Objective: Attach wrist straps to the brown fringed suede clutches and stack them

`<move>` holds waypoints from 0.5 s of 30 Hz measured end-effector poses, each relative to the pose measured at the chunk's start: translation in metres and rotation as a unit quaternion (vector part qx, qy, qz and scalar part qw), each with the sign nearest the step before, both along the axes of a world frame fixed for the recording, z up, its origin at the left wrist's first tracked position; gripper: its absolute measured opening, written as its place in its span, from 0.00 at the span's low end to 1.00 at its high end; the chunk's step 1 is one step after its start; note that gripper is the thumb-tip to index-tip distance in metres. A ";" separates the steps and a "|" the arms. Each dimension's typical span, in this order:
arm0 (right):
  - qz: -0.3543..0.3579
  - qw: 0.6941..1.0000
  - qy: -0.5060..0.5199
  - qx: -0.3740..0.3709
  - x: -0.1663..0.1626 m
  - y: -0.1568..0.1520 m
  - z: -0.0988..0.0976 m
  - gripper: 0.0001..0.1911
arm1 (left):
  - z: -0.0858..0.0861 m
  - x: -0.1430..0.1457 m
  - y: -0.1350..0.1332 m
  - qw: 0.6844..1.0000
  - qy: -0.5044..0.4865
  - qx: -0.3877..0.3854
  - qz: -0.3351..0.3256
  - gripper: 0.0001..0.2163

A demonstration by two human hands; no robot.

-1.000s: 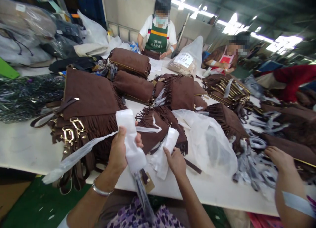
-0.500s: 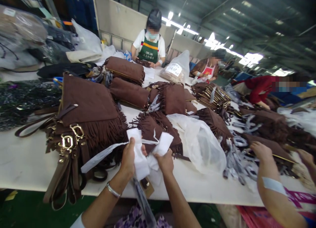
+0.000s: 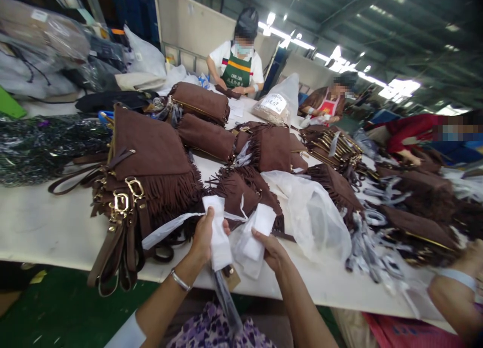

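Observation:
My left hand (image 3: 204, 236) is closed round a folded strip of white wrapping material (image 3: 221, 250), thumb on top. A thin translucent strip (image 3: 169, 229) runs out leftward behind that hand. My right hand (image 3: 272, 251) pinches another folded white piece (image 3: 263, 221) between thumb and fingers, with thinner white material (image 3: 246, 252) hanging under it. Below my hands, a dark strap in clear plastic (image 3: 226, 300) reaches down to my lap, beside a small tan tag (image 3: 232, 279). Just beyond my hands lies a brown fringed bag (image 3: 237, 189).
A pile of brown fringed bags (image 3: 147, 147) with gold clasps stands at left. A clear plastic bag (image 3: 313, 217) lies right of my hands. More bags (image 3: 418, 230) and wrapped straps (image 3: 362, 257) cover the right side. A co-worker's forearm (image 3: 453, 292) is at lower right.
My right hand has moved slightly away from my left, widening the gap between the white pieces. The co-worker's hands at right have drawn back from the bag. The view has shifted a little.

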State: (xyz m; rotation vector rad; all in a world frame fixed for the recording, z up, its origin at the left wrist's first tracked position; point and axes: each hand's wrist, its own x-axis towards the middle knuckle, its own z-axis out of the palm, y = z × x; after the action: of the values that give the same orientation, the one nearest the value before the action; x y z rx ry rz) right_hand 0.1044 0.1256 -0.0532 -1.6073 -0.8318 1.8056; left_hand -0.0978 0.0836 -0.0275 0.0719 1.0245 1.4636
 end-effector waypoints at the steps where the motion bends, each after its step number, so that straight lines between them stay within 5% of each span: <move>1: -0.006 1.000 0.007 -0.007 -0.001 0.002 0.000 0.32 | -0.001 0.002 0.000 1.000 0.004 -0.006 -0.008 0.23; 10: -0.042 0.997 0.050 0.052 0.006 -0.002 0.004 0.27 | -0.014 0.013 0.000 0.998 0.030 -0.031 -0.036 0.24; 15: -0.051 0.991 0.017 0.126 0.039 -0.012 0.054 0.29 | -0.016 0.026 -0.002 0.997 0.047 -0.043 -0.047 0.22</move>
State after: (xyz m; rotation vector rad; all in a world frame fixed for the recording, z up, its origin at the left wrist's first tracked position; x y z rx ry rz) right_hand 0.1430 0.1133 0.0010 -1.4258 -0.9049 1.5831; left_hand -0.0719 0.0813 -0.0434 0.1270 1.1440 1.3401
